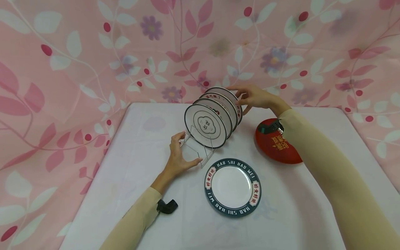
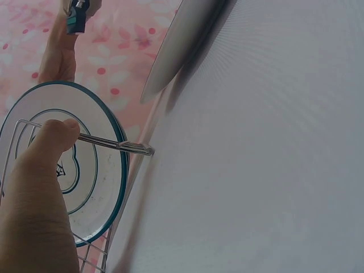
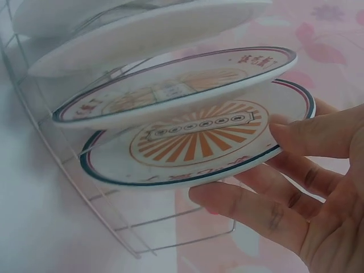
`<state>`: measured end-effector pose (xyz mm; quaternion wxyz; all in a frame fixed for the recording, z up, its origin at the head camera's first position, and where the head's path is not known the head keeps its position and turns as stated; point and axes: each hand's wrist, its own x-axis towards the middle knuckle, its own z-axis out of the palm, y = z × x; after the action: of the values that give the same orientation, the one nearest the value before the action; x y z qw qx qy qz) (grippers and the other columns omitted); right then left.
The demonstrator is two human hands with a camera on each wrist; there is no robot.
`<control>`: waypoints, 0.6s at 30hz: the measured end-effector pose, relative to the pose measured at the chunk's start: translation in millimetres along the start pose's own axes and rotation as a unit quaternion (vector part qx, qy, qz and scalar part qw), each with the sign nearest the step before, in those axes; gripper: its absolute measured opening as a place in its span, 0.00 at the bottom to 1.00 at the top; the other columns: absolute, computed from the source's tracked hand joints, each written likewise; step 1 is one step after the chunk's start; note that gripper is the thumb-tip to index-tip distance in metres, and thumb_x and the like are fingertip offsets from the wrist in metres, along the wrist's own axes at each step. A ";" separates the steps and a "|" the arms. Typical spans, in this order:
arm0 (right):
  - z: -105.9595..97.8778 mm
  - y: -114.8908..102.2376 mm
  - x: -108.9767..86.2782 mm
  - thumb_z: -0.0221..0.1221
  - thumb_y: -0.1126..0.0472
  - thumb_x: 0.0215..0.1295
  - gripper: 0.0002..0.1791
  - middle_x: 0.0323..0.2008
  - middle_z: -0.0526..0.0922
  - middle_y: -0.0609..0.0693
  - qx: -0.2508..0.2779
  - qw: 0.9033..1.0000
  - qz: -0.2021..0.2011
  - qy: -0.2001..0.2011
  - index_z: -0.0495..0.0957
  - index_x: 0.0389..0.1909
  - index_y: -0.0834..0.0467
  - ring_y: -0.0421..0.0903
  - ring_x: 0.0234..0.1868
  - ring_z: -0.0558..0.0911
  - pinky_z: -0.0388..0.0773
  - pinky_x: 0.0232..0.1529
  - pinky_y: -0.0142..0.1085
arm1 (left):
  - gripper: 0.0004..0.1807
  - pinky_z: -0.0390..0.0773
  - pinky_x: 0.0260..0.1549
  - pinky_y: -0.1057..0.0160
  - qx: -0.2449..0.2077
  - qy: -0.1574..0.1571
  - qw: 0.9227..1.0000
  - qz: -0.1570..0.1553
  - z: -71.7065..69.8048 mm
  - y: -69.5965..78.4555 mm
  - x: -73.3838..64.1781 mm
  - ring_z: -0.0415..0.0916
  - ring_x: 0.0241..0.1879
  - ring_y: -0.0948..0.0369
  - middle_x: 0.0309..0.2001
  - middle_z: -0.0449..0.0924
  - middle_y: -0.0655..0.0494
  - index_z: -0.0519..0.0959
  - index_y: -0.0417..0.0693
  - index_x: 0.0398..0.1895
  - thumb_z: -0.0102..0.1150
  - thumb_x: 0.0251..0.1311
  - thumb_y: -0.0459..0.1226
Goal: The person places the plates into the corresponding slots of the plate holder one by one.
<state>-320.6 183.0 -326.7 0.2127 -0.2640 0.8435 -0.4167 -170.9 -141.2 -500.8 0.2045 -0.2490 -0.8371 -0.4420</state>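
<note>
A wire dish rack point(image 2: 108, 142) holds several round plates standing in a row. My left hand point(image 1: 178, 158) grips the rack's near end, its thumb pressed on the wire. The front plate point(image 1: 206, 125) is white with a dark rim and a dark emblem in the middle. At the far end my right hand point(image 1: 253, 96) pinches the rearmost plate point(image 3: 196, 142), thumb on its face and fingers behind it. That plate has orange rays and a dark green and red rim. Just in front of it leans a similar rayed plate point(image 3: 170, 94).
Near the rack's front lies a white plate point(image 1: 231, 187) with a wide dark green lettered rim. A red dish point(image 1: 278, 146) with gold characters sits to the right, under my right forearm. The white table point(image 1: 109, 194) meets a pink floral cloth point(image 1: 187, 45) at the back.
</note>
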 end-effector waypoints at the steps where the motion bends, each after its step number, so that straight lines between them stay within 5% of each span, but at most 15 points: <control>1: 0.2 -0.6 0.1 0.57 0.70 0.67 0.36 0.52 0.73 0.65 -0.002 1.000 0.000 0.002 0.60 0.74 0.47 0.57 0.46 0.79 0.84 0.34 0.49 | 0.62 0.56 0.57 0.46 -0.001 0.001 1.000 0.000 -0.1 -0.3 0.0 0.58 0.60 0.48 0.62 0.59 0.33 0.51 0.37 0.70 0.75 0.36 0.55; 10: -0.5 -9.4 -8.4 0.58 0.64 0.68 0.39 0.61 0.70 0.66 -0.045 0.999 0.008 -0.003 0.53 0.77 0.47 0.62 0.57 0.76 0.83 0.43 0.51 | 0.62 0.56 0.56 0.47 -0.005 0.003 1.000 -0.002 -0.1 -2.4 -3.4 0.58 0.60 0.48 0.61 0.59 0.34 0.51 0.41 0.71 0.77 0.34 0.52; 18: 2.5 -33.9 -66.6 0.59 0.62 0.68 0.37 0.61 0.75 0.59 -0.090 0.993 -0.039 0.058 0.58 0.75 0.46 0.55 0.55 0.79 0.84 0.43 0.42 | 0.63 0.57 0.56 0.47 0.004 0.000 1.000 -0.005 -1.1 -3.9 -2.1 0.58 0.61 0.49 0.61 0.60 0.35 0.50 0.42 0.72 0.76 0.34 0.53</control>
<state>-258.8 205.6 -291.2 0.1219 -0.2903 0.8776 -0.3616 -171.4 -144.6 -503.9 0.2030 -0.2443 -0.8401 -0.4396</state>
